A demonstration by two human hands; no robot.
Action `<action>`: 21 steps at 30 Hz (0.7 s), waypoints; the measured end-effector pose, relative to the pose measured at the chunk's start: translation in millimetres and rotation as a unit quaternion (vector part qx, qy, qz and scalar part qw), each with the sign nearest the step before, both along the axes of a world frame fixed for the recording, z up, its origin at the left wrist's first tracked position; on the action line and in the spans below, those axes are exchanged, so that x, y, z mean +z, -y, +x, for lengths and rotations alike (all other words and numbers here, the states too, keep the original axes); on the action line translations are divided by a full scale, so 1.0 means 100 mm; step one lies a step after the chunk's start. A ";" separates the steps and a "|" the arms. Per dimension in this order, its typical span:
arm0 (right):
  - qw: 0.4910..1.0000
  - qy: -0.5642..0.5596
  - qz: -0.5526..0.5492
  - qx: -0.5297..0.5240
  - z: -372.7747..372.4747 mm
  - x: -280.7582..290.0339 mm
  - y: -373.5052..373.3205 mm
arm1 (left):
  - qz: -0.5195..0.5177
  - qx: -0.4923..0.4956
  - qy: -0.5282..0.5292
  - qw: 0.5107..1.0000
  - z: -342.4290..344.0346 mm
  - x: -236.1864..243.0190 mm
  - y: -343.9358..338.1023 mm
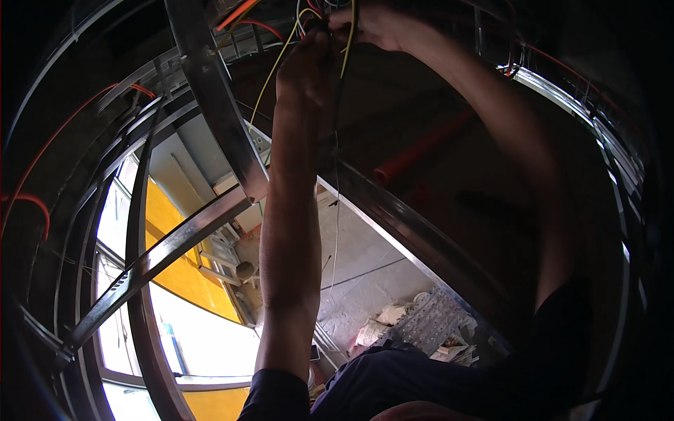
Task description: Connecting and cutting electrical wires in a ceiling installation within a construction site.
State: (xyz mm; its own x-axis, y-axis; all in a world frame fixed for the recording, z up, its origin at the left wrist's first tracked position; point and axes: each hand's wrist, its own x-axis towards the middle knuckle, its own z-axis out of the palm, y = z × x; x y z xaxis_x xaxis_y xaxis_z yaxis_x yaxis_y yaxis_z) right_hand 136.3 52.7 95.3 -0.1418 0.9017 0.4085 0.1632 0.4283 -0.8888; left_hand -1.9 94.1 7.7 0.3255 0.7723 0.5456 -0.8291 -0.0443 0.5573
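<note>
At twelve o'clock, thin sheathed wires [349,46], some yellow, hang in loose curves at the left hand [303,67] and right hand [375,27]; each grip bends in among them, but shadow hides how far it has closed and on what. A smooth, glinting metal channel [165,265] slants toward eight o'clock; a round red pipe [421,149] lies at two

Below the hands [303,67] lies a pale grey floor [365,256]; left of them, bright white windows [203,337] border a curved yellow panel [165,210].
</note>
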 end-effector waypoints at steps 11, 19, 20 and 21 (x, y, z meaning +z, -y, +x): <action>0.999 -0.025 0.016 0.018 -0.05 0.01 0.23 | 0.078 0.055 -0.030 0.995 0.01 0.00 -0.11; 0.998 -0.038 0.021 0.040 -0.05 0.00 0.09 | 0.040 0.088 -0.027 0.995 0.01 -0.02 -0.07; 0.998 -0.050 0.016 0.034 -0.04 0.00 0.08 | 0.047 0.078 -0.033 0.995 0.01 -0.01 -0.08; 0.998 -0.049 0.018 0.034 -0.03 0.01 0.07 | 0.046 0.074 -0.041 0.995 0.00 -0.01 -0.08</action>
